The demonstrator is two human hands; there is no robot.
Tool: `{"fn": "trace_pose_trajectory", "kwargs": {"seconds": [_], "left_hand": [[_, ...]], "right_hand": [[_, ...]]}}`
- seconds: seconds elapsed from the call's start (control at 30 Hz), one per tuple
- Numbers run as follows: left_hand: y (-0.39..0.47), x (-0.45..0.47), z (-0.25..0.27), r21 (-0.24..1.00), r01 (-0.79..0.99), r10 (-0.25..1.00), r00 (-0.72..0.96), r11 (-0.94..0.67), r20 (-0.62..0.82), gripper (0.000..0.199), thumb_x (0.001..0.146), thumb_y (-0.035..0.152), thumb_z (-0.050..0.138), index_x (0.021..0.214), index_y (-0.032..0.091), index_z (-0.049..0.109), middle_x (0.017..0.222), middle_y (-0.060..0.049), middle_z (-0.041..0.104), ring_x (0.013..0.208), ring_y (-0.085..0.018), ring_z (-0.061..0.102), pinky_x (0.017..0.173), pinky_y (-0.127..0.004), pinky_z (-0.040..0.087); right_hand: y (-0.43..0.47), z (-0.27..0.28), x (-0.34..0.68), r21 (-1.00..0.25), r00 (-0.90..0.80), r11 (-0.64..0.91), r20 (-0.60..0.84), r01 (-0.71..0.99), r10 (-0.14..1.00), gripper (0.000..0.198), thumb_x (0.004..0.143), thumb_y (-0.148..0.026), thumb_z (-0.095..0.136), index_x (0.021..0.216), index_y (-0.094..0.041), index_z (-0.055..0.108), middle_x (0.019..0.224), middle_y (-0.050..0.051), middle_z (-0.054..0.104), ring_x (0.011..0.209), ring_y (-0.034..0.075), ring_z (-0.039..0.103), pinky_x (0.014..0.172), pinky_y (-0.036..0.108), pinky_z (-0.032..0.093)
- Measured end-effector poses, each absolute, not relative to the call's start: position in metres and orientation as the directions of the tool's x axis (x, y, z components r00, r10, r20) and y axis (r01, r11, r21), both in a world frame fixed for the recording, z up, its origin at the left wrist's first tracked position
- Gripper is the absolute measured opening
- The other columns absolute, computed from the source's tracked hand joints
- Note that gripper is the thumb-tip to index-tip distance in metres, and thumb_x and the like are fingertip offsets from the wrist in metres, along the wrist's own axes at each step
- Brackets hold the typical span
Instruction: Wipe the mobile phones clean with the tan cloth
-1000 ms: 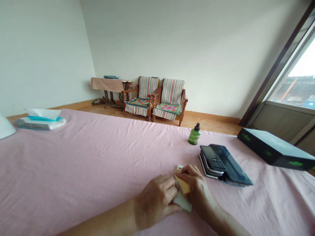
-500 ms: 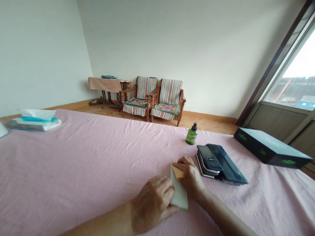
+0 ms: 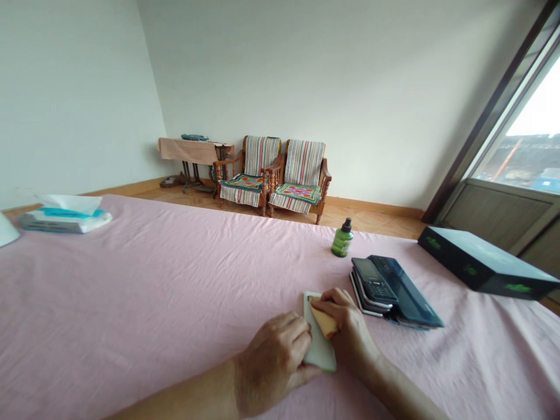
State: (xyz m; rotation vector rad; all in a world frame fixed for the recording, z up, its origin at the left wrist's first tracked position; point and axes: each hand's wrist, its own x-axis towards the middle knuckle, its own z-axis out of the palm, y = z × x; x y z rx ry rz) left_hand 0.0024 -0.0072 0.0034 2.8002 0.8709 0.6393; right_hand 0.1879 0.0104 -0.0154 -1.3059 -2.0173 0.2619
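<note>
A white phone (image 3: 318,352) lies on the pink cloth, its back apparently facing up, with a dark spot near its far end. My left hand (image 3: 275,361) grips its left side, thumb at the near end and fingers along the edge. In my right hand (image 3: 347,321) a folded yellow-orange cloth (image 3: 324,322) is pinched and pressed against the phone's upper right part. Part of the phone is hidden under the cloth and fingers. Just right of my right hand sits a stack of phones, a keypad phone (image 3: 374,280) on top, beside dark blue smartphones (image 3: 409,289).
A green spray bottle (image 3: 342,239) stands beyond the phones. At the right is a black box (image 3: 485,262) with green lettering. A tissue pack (image 3: 65,216) lies far left on the pink tablecloth (image 3: 153,291). Two wooden armchairs (image 3: 297,175) stand beyond the table.
My right hand and the yellow-orange cloth have slid slightly down and right on the phone, uncovering its far end. My left hand keeps its hold.
</note>
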Motion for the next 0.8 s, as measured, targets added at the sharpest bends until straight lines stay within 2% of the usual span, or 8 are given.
{"fn": "trace_pose_trajectory", "kwargs": {"seconds": [0.13,0.27,0.47,0.63,0.8], "left_hand": [[-0.008,0.002,0.004,0.285,0.517,0.59,0.733,-0.807,0.34,0.028,0.077,0.029,0.077,0.093,0.014,0.06,0.095,-0.006,0.063,0.091,-0.023,0.059,0.083,-0.034,0.049],[-0.01,0.003,0.006,0.315,0.53,0.614,0.721,-0.788,0.322,0.026,0.074,0.024,0.079,0.09,0.015,0.06,0.094,-0.005,0.064,0.089,-0.023,0.059,0.08,-0.033,0.05],[-0.01,0.003,0.008,0.353,0.525,0.628,0.706,-0.774,0.327,0.025,0.074,0.022,0.079,0.09,0.015,0.061,0.092,-0.004,0.063,0.085,-0.021,0.059,0.076,-0.031,0.05],[-0.01,0.003,0.006,0.35,0.522,0.625,0.702,-0.778,0.341,0.026,0.074,0.023,0.079,0.089,0.014,0.061,0.091,-0.005,0.063,0.085,-0.021,0.059,0.076,-0.031,0.05],[-0.009,0.002,0.002,0.358,0.511,0.62,0.696,-0.782,0.362,0.028,0.072,0.024,0.08,0.09,0.015,0.061,0.093,-0.005,0.063,0.087,-0.021,0.059,0.078,-0.031,0.05]], "right_hand": [[0.021,-0.011,0.185,-0.489,-0.238,0.452,0.439,0.746,0.866,0.038,0.071,0.006,0.049,0.085,-0.02,0.073,0.089,0.007,0.06,0.086,0.022,0.051,0.075,0.033,0.043],[0.003,-0.01,0.181,-0.505,-0.286,0.48,0.415,0.718,0.864,0.03,0.07,0.004,0.055,0.079,-0.021,0.071,0.089,0.005,0.06,0.086,0.021,0.052,0.073,0.031,0.043],[-0.027,-0.018,0.185,-0.538,-0.341,0.513,0.391,0.669,0.855,0.025,0.078,-0.002,0.056,0.085,-0.023,0.069,0.091,0.005,0.06,0.086,0.02,0.055,0.072,0.028,0.044],[-0.001,-0.013,0.192,-0.521,-0.238,0.446,0.417,0.728,0.877,0.027,0.078,0.0,0.052,0.081,-0.019,0.071,0.087,0.006,0.058,0.082,0.019,0.055,0.069,0.028,0.042],[0.026,-0.004,0.195,-0.522,-0.215,0.409,0.391,0.748,0.895,0.031,0.073,0.005,0.048,0.069,-0.017,0.069,0.078,0.003,0.055,0.075,0.016,0.053,0.066,0.026,0.038]]}}
